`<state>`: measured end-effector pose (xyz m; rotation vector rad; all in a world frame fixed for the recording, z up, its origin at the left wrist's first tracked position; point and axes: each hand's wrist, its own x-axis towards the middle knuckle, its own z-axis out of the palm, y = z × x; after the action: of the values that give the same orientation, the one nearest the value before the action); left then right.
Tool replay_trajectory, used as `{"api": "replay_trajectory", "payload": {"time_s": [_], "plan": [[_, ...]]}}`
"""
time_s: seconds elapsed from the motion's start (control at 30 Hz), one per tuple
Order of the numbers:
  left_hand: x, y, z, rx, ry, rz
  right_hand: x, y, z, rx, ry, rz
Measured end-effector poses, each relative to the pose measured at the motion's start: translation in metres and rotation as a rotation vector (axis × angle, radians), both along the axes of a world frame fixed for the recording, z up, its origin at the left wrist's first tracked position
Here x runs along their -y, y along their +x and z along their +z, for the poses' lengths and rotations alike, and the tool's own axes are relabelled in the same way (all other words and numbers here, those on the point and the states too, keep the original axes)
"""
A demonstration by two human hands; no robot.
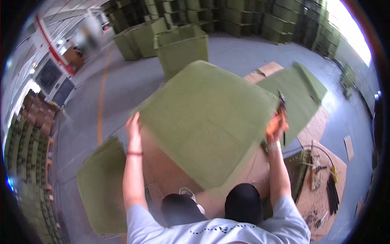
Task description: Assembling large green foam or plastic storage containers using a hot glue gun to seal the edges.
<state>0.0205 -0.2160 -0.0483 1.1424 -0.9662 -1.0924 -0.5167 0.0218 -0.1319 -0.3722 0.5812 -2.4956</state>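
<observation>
A large flat green panel (211, 122), roughly square, is held tilted in front of me above a sheet of cardboard. My left hand (133, 125) grips it at its left corner, fingers at the edge. My right hand (277, 129) is at the right corner, closed round a hand tool (282, 101) with a dark pointed head and what looks like an orange handle; its exact kind is unclear. Whether the right fingers also pinch the panel cannot be made out. The panel's underside is hidden.
Another green panel (302, 87) lies on cardboard at the right, and a green piece (101, 191) stands at my left. Cardboard (337, 162) at right bears a yellow-ended cable (334, 173) and black strips (332, 197). Green open boxes (183, 51) stand ahead, before tall stacks (243, 18).
</observation>
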Motion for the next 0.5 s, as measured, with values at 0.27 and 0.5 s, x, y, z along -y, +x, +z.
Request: {"api": "replay_trajectory", "payload": {"time_s": [0.27,0.5], "plan": [[-0.148,0.014,0.018,-0.019,0.196,0.051,0.001,-0.072,0.024,-0.094,0.08,0.517],[-0.091,-0.005,0.069,0.935,-0.269,0.204,-0.109,-0.079,0.076,-0.249,0.349,0.359]]}}
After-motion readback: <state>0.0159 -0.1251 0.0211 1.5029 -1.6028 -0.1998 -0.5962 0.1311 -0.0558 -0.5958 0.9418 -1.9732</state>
